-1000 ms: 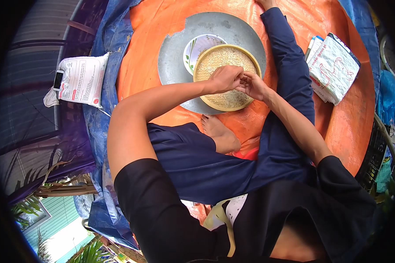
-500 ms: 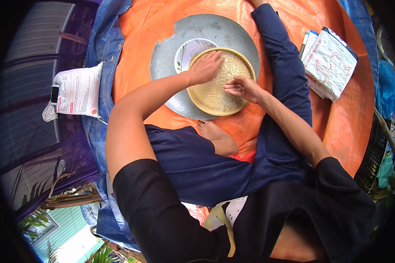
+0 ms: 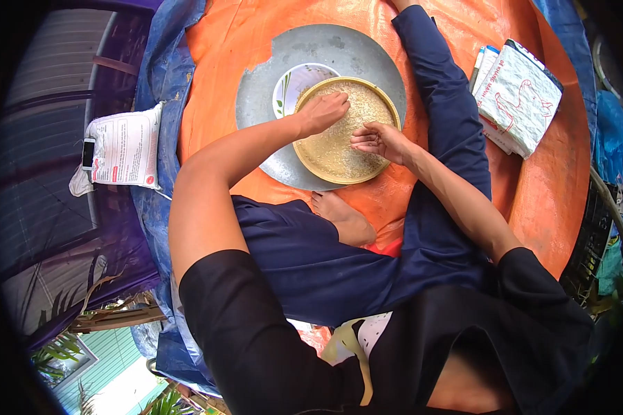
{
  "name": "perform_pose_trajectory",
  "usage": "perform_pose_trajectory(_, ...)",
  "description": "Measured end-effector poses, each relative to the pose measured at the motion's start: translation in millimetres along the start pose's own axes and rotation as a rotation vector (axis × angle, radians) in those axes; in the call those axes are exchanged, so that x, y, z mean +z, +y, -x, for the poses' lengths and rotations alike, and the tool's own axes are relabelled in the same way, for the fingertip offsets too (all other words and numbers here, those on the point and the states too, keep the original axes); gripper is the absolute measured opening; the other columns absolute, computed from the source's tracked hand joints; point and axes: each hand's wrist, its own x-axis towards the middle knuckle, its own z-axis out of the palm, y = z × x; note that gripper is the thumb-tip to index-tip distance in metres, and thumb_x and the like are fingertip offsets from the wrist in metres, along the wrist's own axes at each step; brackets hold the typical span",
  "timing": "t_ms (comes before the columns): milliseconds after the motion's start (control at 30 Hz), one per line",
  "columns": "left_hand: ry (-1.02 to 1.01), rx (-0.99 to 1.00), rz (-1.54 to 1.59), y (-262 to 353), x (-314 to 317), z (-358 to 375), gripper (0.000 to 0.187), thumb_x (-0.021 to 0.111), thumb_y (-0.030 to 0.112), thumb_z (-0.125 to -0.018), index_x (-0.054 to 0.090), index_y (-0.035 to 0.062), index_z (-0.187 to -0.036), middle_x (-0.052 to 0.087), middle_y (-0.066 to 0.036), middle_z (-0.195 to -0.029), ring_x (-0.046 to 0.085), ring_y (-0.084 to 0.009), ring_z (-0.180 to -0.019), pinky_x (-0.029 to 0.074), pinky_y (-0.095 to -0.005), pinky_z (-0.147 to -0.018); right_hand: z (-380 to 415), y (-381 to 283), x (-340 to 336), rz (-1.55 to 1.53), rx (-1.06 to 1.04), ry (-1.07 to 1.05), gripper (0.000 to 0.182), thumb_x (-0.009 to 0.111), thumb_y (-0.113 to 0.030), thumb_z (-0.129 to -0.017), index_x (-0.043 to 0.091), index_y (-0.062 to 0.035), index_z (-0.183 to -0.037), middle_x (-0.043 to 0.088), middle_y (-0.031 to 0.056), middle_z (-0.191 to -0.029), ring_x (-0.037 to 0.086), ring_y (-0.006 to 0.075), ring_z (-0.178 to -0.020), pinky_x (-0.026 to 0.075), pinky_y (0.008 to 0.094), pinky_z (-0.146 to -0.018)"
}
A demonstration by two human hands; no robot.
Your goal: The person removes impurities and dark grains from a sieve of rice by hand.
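Observation:
A round yellow-rimmed tray [image 3: 346,180] holds a layer of pale grain [image 3: 340,152] that looks like rice. Over the tray's upper left part, my left hand [image 3: 323,113] has its fingers curled together above the grain. Whether grains are pinched in it is hidden. My right hand [image 3: 383,141] is at the tray's right side, cupped, with thumb and fingers apart and nothing visible between them. Partly under the tray sits a white bowl with a green leaf pattern [image 3: 288,88]. Both rest on a large round grey metal tray [image 3: 325,43].
An orange tarp [image 3: 228,41] covers the ground, edged by a blue tarp [image 3: 165,76]. Folded printed sacks [image 3: 520,100] lie to the right. On the left, a phone [image 3: 88,153] leans on a white printed bag [image 3: 124,149]. My bare foot [image 3: 344,218] is close below the metal tray.
My left hand's fingers have gone from stretched out over the grain to curled in. My right hand has hardly moved.

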Motion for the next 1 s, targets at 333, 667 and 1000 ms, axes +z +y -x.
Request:
perform_pose_trajectory(333, -0.061, 0.021, -0.019, -4, 1, -2, 0.012, 0.053, 0.001, -0.081, 0.057, -0.0016, -0.092, 0.058, -0.015, -0.097, 0.061, -0.0315, -0.098, 0.052, -0.0402, -0.079, -1, 1, 0, 0.028, -0.009, 0.003, 0.037, 0.038, -0.026, -0.102, 0.056, 0.0054, -0.107, 0.064, 0.0172, -0.102, 0.067, 0.0208, -0.095, 0.058, 0.0255, -0.082)
perform_pose_trajectory(667, -0.029, -0.101, 0.07, -1, 13, 28, 0.008, 0.05, 0.001, -0.083, 0.054, -0.0025, -0.088, 0.059, -0.019, -0.092, 0.062, -0.0353, -0.091, 0.051, -0.0433, -0.076, 0, 1, 2, 0.047, -0.01, -0.006, 0.035, 0.039, -0.025, -0.101, 0.056, 0.0049, -0.108, 0.064, 0.0167, -0.103, 0.067, 0.0211, -0.094, 0.058, 0.0262, -0.082)
perform_pose_trajectory(1000, 0.018, -0.166, 0.13, 13, 18, 51, 0.009, 0.05, 0.0, -0.08, 0.055, -0.0039, -0.085, 0.059, -0.02, -0.089, 0.061, -0.0368, -0.087, 0.051, -0.0461, -0.074, -2, 5, -1, 0.105, 0.006, 0.006, 0.038, 0.038, -0.028, -0.102, 0.056, 0.0048, -0.111, 0.064, 0.0158, -0.108, 0.066, 0.0222, -0.1, 0.055, 0.0276, -0.087)
